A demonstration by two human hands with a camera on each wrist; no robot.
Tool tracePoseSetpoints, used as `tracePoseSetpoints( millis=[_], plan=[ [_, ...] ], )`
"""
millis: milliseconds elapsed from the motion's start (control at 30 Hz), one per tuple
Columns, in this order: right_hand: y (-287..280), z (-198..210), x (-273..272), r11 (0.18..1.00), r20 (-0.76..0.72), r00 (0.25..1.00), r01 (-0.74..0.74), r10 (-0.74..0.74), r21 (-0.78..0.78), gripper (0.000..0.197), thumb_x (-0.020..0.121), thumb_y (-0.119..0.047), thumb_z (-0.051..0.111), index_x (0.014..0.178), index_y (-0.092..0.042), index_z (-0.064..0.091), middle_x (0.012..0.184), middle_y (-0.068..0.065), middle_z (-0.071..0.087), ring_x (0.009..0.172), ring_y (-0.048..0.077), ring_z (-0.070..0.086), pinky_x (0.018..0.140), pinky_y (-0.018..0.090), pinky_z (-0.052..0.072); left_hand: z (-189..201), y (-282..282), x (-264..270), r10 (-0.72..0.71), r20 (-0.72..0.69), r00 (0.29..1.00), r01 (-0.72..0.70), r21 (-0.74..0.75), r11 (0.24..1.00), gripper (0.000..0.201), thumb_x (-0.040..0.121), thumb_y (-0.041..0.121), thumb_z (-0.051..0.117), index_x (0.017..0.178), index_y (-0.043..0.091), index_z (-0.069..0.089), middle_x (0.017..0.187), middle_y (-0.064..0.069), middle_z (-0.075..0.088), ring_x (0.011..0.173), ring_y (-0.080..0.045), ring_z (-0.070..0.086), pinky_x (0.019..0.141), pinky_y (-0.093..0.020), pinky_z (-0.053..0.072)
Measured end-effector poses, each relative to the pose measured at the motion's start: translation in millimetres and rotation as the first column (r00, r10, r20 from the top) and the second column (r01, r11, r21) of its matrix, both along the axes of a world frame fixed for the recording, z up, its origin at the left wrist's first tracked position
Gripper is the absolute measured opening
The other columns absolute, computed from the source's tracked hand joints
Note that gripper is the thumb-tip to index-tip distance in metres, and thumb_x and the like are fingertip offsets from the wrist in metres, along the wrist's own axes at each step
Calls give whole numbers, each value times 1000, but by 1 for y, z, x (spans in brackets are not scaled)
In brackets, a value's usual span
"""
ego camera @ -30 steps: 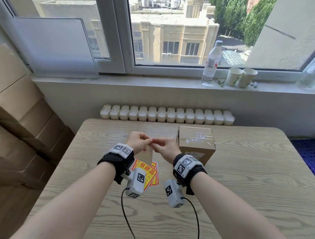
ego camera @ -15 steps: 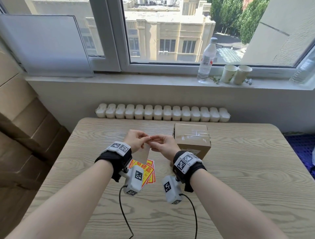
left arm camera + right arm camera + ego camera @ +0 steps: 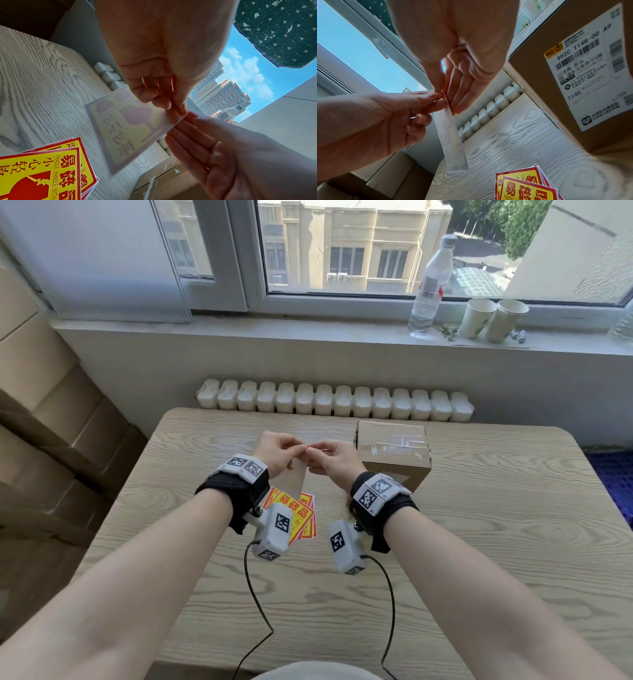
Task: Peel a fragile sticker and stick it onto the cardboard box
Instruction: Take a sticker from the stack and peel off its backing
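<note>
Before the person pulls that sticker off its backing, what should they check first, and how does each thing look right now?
1. Both hands on the sheet: ok. The left hand and right hand pinch the top corner of the sticker sheet.
2. Corner already split from the backing: cannot tell, the fingertips cover it.
3. Sheet clear of the table: ok, it hangs in the air.
4. Cardboard box within reach: ok, it sits just beside the right hand.
5. Free spot on the box: ok, its top carries only tape; a shipping label covers one side.
6. Spare stickers out of the way: ok, they lie flat below the hands.
</note>
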State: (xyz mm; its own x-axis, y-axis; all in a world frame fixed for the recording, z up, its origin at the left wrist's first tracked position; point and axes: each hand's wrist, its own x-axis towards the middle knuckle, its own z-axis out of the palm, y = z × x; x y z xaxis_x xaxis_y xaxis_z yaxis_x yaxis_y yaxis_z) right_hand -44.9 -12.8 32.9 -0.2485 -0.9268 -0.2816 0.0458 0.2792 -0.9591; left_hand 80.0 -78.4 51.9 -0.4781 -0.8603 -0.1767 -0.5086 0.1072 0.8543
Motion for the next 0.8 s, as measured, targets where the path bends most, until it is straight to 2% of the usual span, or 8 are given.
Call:
tracePoseSetpoints(
  millis=[200, 267, 333, 467, 567, 633, 733, 800],
  plan=[
    [-1, -2, 0, 1000, -49, 999, -20, 20, 12, 17, 89, -14, 58, 96, 0, 66, 92, 14, 67, 83, 24, 65, 78, 31, 55, 6, 5, 2, -22, 18, 1000, 22, 7, 1000, 13, 88, 16, 60, 89, 6, 70, 64, 5, 61, 33, 1, 47, 35, -4, 34],
    [-3, -2, 1, 1000, -42, 999, -19, 20, 15, 12, 90, -12, 55, 84, -7, 64, 89, 13, 66, 82, 26, 65, 79, 35, 55, 7, 5, 3, -25, 27, 999, 25, 9, 1000, 13, 88, 15, 60, 88, 7, 70, 64, 5, 61, 36, -1, 47, 36, -4, 35],
    [-5, -3, 2, 1000, -42, 999, -6, 7, 18, 19, 91, -10, 53, 75, -14, 61, 87, 13, 66, 84, 28, 64, 83, 39, 55, 7, 5, 4, -22, 30, 999, 21, 20, 1000, 11, 87, 15, 61, 85, 9, 70, 64, 5, 60, 36, 0, 46, 36, -5, 35],
    [-5, -1, 3, 999, 0, 1000, -5, 5, 35, 16, 90, -11, 56, 76, -13, 62, 82, 10, 66, 81, 26, 64, 79, 36, 55, 6, 5, 7, -3, 35, 999, 2, 28, 1000, 16, 87, 15, 60, 72, 15, 65, 65, 6, 61, 36, 1, 49, 36, -6, 36],
    [-4, 0, 5, 1000, -12, 1000, -8, 8, 23, 8, 87, -13, 60, 80, -11, 63, 80, 6, 66, 76, 20, 65, 72, 28, 55, 9, 6, 8, -16, 50, 999, 14, 32, 999, 10, 89, 15, 59, 81, 12, 65, 68, 5, 61, 43, -1, 53, 36, -4, 37],
    [-5, -1, 6, 1000, -31, 999, 21, -20, 21, 13, 88, -11, 58, 75, -13, 61, 79, 5, 65, 76, 22, 64, 73, 31, 55, 9, 6, 9, -14, 48, 999, 12, 35, 999, 7, 88, 13, 60, 84, 10, 65, 68, 2, 61, 43, -1, 54, 37, -5, 38],
    [-8, -1, 6, 995, -42, 995, 94, -93, 16, 21, 90, -8, 54, 71, -15, 57, 77, 6, 63, 80, 29, 63, 76, 39, 55, 8, 4, 12, 9, 84, 996, -11, 24, 1000, 14, 86, 12, 61, 71, 12, 64, 71, -2, 62, 52, -10, 51, 47, -16, 44],
    [-10, -1, 7, 991, -52, 990, 131, -130, 9, 21, 90, -8, 54, 71, -15, 57, 79, 7, 63, 83, 32, 65, 79, 42, 57, 9, 3, 13, 26, 112, 993, -29, 23, 999, 18, 85, 12, 60, 68, 15, 62, 71, -1, 62, 54, -10, 51, 49, -18, 44]
  ],
)
